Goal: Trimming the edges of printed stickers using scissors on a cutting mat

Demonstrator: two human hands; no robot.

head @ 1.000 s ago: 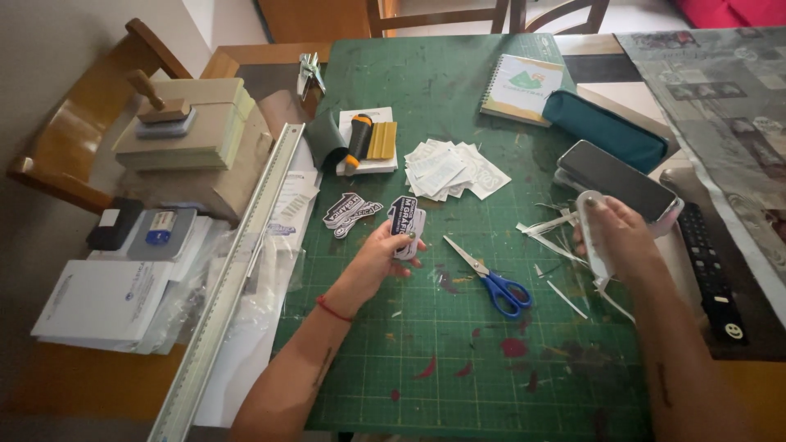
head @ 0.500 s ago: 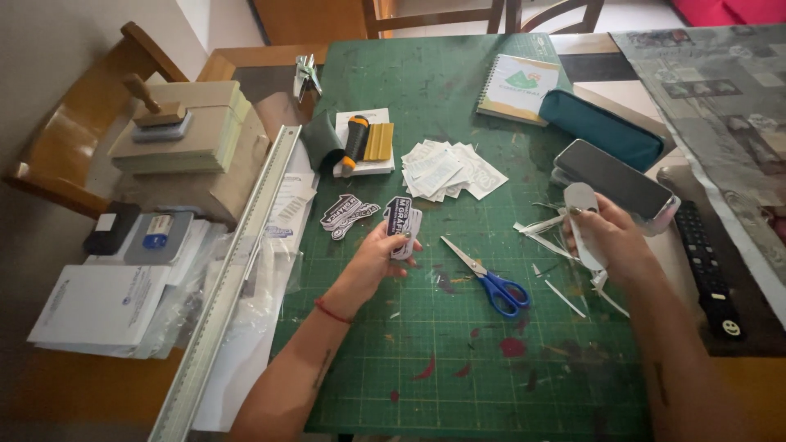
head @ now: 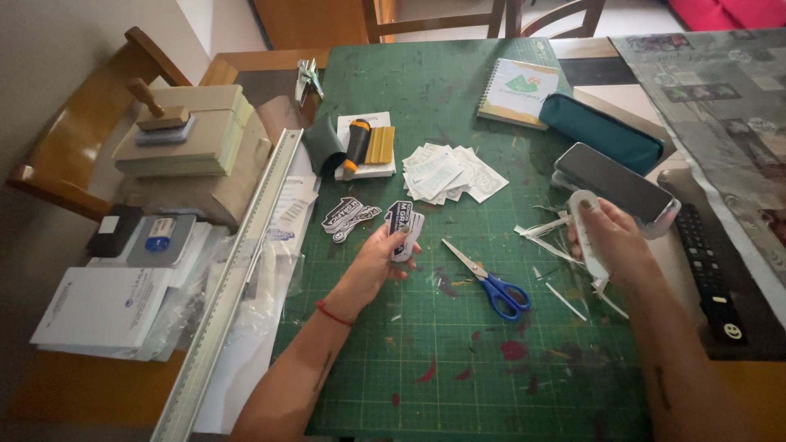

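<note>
**While both hands are full: stock on the cutting mat**

Head view, the only one.

Item 1. My left hand, grip closed on a small stack of die-cut stickers, dark with white edging, held just above the green cutting mat. I judge them light, thin and bendy, with slick faces; best pinched by the lower edge, thumb across the front, so the stack does not fan out.

Item 2. My right hand, grip closed round a white strip of backing paper, limp and easily creased. White offcuts lie beside it on the mat.

Item 3. Blue-handled scissors, lying between my hands, untouched.

Item 4. More stickers, loose on the mat, near my left hand.

Item 5. Pile of white paper slips, farther up the desk.

Item 6. Long metal ruler, along the mat's left edge.

Item 7. Phone, teal case, spiral notebook, remote control, all to the right.
</note>
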